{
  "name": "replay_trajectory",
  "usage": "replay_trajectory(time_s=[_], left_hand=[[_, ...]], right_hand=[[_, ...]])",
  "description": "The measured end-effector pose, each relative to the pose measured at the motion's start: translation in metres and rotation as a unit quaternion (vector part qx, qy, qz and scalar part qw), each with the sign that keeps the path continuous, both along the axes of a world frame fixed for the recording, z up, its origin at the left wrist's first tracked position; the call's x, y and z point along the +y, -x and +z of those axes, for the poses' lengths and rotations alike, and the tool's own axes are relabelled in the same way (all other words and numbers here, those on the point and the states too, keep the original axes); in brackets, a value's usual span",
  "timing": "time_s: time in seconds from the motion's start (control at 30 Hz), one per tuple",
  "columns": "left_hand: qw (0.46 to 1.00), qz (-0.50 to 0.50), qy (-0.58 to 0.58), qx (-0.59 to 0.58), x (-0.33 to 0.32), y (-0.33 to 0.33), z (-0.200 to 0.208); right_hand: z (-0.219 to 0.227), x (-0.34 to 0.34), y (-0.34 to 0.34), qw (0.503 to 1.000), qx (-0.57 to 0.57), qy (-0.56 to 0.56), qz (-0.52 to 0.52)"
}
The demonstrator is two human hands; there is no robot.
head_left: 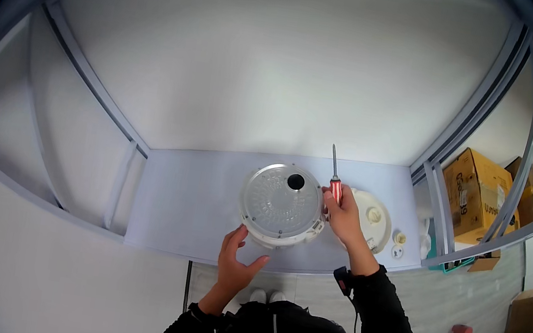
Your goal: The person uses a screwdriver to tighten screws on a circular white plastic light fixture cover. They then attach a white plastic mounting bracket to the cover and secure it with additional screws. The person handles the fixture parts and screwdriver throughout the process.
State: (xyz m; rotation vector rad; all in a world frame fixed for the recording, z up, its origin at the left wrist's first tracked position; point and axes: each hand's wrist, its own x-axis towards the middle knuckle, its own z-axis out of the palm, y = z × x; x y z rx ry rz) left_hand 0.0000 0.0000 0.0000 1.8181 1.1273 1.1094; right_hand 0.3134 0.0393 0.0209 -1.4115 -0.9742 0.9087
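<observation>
While grasping a screwdriver (336, 187) in the right hand (343, 218), held the left hand (237, 266) unclenched over the front edge of the table (173, 201), at the round housing (278, 202).

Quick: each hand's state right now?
Left hand: open, at the near edge of a round, white, grey-topped unit.
Right hand: closed on a red-and-white-handled metal screwdriver.

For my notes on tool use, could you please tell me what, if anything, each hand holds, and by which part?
The right hand holds a screwdriver by its red handle. The left hand, open beside the round casing, holds nothing.
</observation>
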Motion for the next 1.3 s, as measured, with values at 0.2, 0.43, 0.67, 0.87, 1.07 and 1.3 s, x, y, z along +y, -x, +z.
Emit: replay_trajectory(time_s=[0.2, 0.43, 0.67, 0.87, 1.07, 1.3], left_hand=[[0.999, 0.044, -0.006, -0.024, -0.011, -0.009, 0.001], [0.962, 0.034, -0.239, 0.125, 0.016, -0.014, 0.049], [0.951, -0.038, -0.226, 0.21, 0.035, -0.032, 0.066], [0.95, -0.068, -0.202, 0.23, 0.036, -0.041, 0.072], [0.957, -0.095, -0.16, 0.22, 0.04, -0.042, 0.074], [0.956, -0.114, -0.14, 0.23, 0.041, -0.041, 0.074]], right_hand=[[0.036, -0.006, -0.003, 0.999, 0.012, 0.051, -0.002], [0.041, -0.046, 0.006, 0.998, -0.038, -0.035, -0.04], [0.066, -0.087, 0.021, 0.998, -0.016, -0.045, -0.051], [0.065, -0.113, 0.019, 0.995, -0.056, -0.052, -0.067], [0.066, -0.128, 0.02, 0.994, -0.048, -0.062, -0.073], [0.06, -0.133, 0.022, 0.994, -0.06, -0.044, -0.082]])
